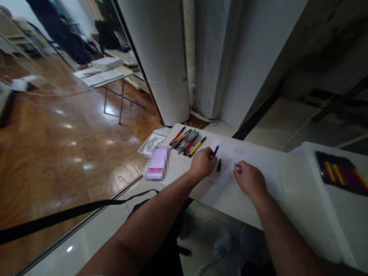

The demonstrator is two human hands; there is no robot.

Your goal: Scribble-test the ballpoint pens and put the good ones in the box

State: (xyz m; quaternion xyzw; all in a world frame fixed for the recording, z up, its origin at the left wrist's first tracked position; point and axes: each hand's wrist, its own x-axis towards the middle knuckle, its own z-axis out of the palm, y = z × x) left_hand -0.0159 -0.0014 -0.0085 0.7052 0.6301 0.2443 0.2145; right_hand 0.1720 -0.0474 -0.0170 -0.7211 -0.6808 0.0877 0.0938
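My left hand (202, 163) is closed around a blue pen (216, 150) over a scribbled sheet of white paper (253, 161) on a white table (299, 199). A small black pen cap (219, 165) lies on the paper just right of that hand. My right hand (249, 179) is curled on the paper, pinching a thin pale item (235, 166) that I cannot make out. A row of several pens (188, 142), red, black and yellow, lies at the table's far left end.
A pink blurred pad (157, 163) and a white tray (152, 142) sit at the table's left end. A box of coloured pens (342, 173) rests on a white block at right. White pillars stand behind. Another table (103, 76) stands on the wooden floor.
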